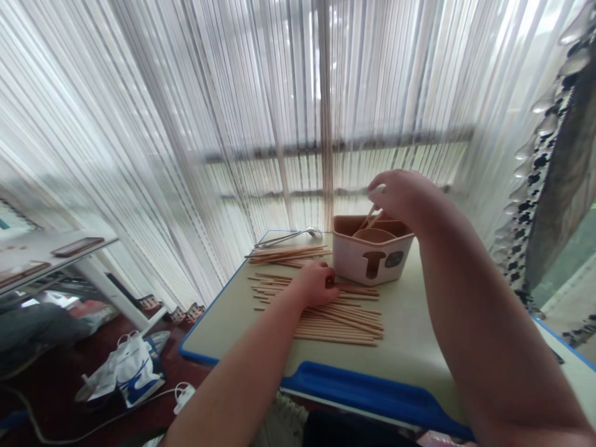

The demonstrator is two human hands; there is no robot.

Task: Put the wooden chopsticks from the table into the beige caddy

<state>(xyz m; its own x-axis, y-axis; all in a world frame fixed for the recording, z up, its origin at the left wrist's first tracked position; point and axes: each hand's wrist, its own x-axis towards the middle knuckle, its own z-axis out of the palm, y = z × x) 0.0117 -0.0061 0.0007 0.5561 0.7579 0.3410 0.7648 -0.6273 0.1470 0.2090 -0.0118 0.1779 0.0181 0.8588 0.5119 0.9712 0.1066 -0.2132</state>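
Note:
Many wooden chopsticks (344, 324) lie spread across the small table, mostly sideways. My left hand (319, 287) rests on the middle of them with its fingers curled closed around some chopsticks; its fingertips are partly hidden. A white utensil holder (354, 257) with a brown inner rim stands behind, to the right of that hand. Over its opening my right hand (398, 194) is closed on a pair of chopsticks (371, 215), which slant down into the holder. A round brown divider (375, 235) shows inside. The lower ends of the held chopsticks are hidden.
Metal spoons or ladles (313, 233) lie at the table's back left beside another bunch of chopsticks (284, 253). The pale table has a blue raised front edge (363, 388). String curtains (261, 112) hang close behind. White bags (135, 366) sit on the floor to the left.

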